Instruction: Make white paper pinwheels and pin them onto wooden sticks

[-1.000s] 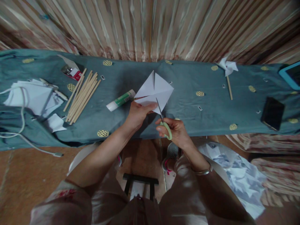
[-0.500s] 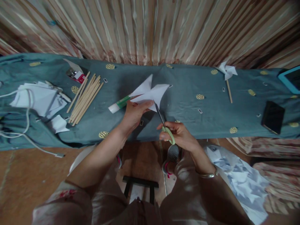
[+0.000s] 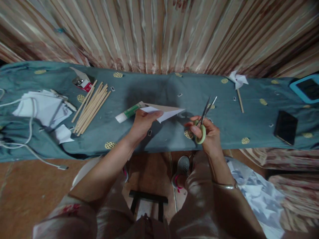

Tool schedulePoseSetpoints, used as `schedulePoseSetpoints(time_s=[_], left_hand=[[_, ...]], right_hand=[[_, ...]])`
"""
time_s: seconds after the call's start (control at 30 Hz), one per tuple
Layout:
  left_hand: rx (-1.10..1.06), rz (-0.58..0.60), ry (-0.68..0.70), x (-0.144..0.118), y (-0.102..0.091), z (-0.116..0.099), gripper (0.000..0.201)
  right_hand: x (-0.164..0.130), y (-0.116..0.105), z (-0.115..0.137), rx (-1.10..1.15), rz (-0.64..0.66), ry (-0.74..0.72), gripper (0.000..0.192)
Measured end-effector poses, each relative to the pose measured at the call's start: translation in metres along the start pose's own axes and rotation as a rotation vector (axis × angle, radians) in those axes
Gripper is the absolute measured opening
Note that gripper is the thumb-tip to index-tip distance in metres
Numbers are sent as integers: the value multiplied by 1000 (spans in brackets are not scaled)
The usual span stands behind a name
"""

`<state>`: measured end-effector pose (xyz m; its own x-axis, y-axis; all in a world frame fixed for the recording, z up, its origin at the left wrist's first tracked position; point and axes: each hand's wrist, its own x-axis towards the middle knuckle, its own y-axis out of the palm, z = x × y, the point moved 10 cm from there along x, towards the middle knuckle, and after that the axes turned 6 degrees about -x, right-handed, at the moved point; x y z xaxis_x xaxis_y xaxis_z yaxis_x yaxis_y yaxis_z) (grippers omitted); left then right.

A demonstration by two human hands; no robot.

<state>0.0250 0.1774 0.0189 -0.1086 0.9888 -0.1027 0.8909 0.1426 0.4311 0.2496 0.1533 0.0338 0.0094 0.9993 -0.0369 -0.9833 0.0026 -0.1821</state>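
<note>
Pinched in my left hand (image 3: 144, 124) is a white sheet of paper (image 3: 165, 114), held above the cloth with its pointed end toward the right. Just behind that hand lies a green and white glue stick (image 3: 129, 112). My right hand (image 3: 208, 131) has its fingers through the light green handles of a pair of scissors (image 3: 200, 127). The blades point up and away, slightly apart, well to the right of the paper and not touching it.
Wooden sticks (image 3: 91, 109) lie left of the glue stick, near a small red box (image 3: 82, 83) and stacked white paper (image 3: 45, 108). A paper pinwheel (image 3: 238, 80), a black phone (image 3: 286, 127) and a blue-framed device (image 3: 307, 88) are on the right. A white cable (image 3: 31, 122) crosses the left end.
The scissors have come out of the paper and moved right, blades now turned upward. In my left hand the paper has turned, and its spread points no longer show.
</note>
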Motion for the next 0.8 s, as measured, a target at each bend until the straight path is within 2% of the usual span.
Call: schedulePoseSetpoints(time_s=[0.17, 0.3, 0.47, 0.6, 0.7, 0.8], left_hand=[[282, 115, -19, -4, 11, 15, 11], [517, 218, 10, -9, 23, 18, 10], [568, 228, -8, -9, 23, 18, 12], [584, 222, 1, -9, 20, 18, 12], [628, 278, 31, -13, 27, 17, 12], [686, 340, 56, -17, 36, 16, 12]], right_hand=[[1, 6, 13, 24, -39, -70, 45], [-3, 11, 21, -100, -47, -140, 50], [-4, 2, 23, -223, -143, -164, 41], [-3, -4, 21, -199, -140, -153, 42], [-6, -1, 27, -226, -123, -182, 44], [-10, 3, 29, -285, -130, -167, 37]])
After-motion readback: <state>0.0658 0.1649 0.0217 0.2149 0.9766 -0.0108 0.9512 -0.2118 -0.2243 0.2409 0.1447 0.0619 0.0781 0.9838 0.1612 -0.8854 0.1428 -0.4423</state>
